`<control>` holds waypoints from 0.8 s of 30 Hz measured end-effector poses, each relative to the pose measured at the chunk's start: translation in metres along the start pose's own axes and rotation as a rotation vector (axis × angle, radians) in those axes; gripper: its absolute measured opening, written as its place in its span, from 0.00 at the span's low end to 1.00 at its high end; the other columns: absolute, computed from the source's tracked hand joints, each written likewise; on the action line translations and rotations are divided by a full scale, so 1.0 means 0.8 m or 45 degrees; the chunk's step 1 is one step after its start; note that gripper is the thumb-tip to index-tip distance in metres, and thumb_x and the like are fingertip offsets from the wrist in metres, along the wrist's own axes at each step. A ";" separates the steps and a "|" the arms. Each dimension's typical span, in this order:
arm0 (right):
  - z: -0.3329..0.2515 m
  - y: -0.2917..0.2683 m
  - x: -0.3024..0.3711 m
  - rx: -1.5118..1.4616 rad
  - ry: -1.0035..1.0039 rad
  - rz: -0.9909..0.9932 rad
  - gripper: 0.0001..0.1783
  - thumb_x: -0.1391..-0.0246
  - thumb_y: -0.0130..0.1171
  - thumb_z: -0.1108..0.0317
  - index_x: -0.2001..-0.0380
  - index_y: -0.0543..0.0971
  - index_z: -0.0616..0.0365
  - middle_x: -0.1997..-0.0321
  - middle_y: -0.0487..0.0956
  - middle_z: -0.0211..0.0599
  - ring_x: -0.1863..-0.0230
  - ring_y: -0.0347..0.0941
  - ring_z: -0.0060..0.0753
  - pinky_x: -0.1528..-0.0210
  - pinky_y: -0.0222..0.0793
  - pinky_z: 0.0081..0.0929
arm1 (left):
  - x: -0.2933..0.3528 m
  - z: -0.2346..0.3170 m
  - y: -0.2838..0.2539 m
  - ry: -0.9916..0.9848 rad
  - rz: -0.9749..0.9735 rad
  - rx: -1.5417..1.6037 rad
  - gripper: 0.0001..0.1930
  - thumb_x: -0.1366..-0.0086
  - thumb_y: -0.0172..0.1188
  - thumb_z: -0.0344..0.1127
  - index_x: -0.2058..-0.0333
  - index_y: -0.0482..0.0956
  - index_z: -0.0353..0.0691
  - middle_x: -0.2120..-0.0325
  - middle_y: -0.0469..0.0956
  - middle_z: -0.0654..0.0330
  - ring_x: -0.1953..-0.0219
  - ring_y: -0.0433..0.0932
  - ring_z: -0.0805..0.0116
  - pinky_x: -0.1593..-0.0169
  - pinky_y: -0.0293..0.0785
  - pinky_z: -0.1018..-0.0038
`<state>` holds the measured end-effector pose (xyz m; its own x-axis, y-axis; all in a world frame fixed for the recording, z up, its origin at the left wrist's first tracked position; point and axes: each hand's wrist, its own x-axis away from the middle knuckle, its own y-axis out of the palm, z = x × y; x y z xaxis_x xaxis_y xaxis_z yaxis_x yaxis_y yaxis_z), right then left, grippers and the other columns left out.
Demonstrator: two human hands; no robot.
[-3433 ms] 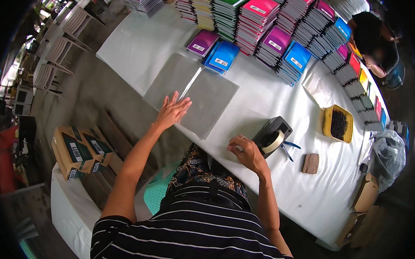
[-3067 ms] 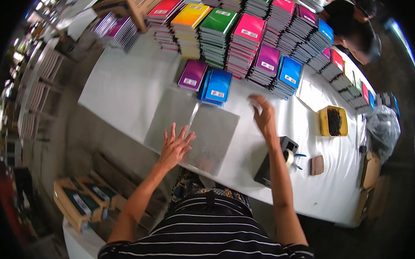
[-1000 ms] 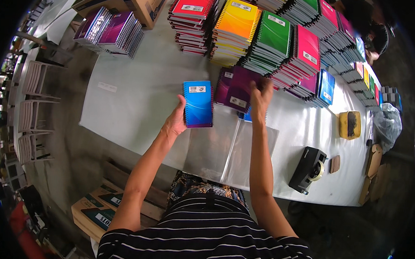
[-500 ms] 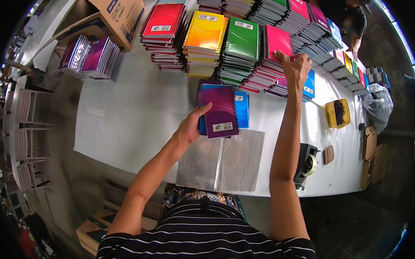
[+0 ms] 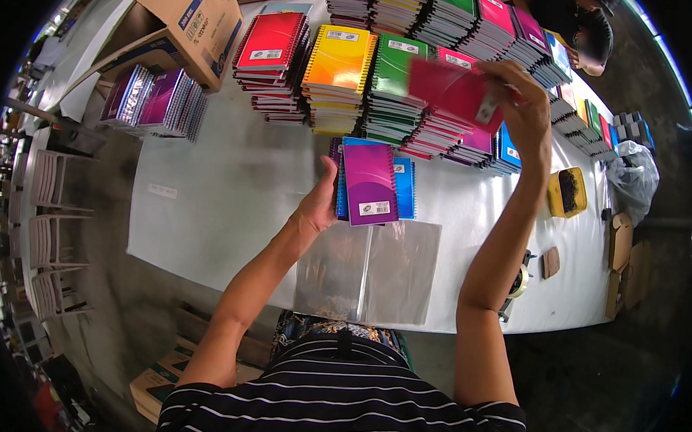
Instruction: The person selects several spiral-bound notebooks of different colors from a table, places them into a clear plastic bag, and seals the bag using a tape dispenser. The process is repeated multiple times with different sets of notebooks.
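Observation:
In my right hand is a pink spiral notebook, blurred by motion and tilted above the stacks. My fingers grip its right end. My left hand supports a small pile of spiral notebooks by its left side, thumb raised and fingers hidden underneath. A purple notebook tops that pile, with a blue one showing below it. Beside and partly behind it, another blue notebook lies on the table. Stacks of red, yellow and green notebooks stand just beyond.
Clear plastic sleeves lie at the front edge of the white table. A tape dispenser is partly hidden by my right forearm. Right stands a yellow tub; left, an open cardboard box. Another person is at the far right.
My right hand has lifted the pink notebook off its stack and moved right. My left thumb has come up off the purple notebook.

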<state>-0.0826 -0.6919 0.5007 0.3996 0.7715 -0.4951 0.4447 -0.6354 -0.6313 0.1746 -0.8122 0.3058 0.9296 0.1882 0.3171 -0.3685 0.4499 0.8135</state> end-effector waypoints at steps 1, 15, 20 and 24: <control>-0.016 0.002 -0.006 -0.235 -0.050 -0.283 0.16 0.54 0.58 0.83 0.61 0.83 0.59 0.63 0.81 0.39 0.62 0.78 0.33 0.60 0.73 0.29 | 0.000 0.000 -0.010 -0.033 -0.058 -0.020 0.48 0.44 0.42 0.76 0.38 0.61 0.40 0.44 0.71 0.56 0.45 0.74 0.67 0.44 0.74 0.66; 0.019 0.152 0.020 0.815 -0.403 0.048 0.21 0.51 0.63 0.68 0.51 0.79 0.56 0.48 0.79 0.42 0.47 0.75 0.43 0.42 0.68 0.39 | 0.042 0.024 -0.029 -0.087 0.002 0.263 0.27 0.42 0.67 0.41 0.46 0.72 0.37 0.55 0.79 0.57 0.54 0.80 0.66 0.51 0.78 0.69; -0.010 0.101 0.020 0.463 -0.228 0.262 0.17 0.54 0.56 0.84 0.58 0.80 0.62 0.53 0.80 0.40 0.48 0.76 0.40 0.44 0.70 0.33 | 0.050 0.024 -0.017 0.036 0.041 0.051 0.26 0.42 0.66 0.42 0.47 0.72 0.37 0.57 0.79 0.57 0.56 0.80 0.66 0.52 0.79 0.68; -0.050 0.058 0.012 -0.703 -0.449 -0.076 0.10 0.49 0.53 0.84 0.65 0.80 0.64 0.62 0.82 0.44 0.48 0.75 0.44 0.38 0.62 0.44 | 0.043 0.024 -0.022 0.021 0.133 0.185 0.29 0.41 0.65 0.50 0.47 0.72 0.37 0.57 0.79 0.58 0.56 0.80 0.66 0.52 0.78 0.69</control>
<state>-0.0263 -0.7150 0.4905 0.1162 0.7106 -0.6939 0.8416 -0.4415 -0.3112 0.2132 -0.8304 0.3113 0.8856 0.2422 0.3962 -0.4564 0.2966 0.8389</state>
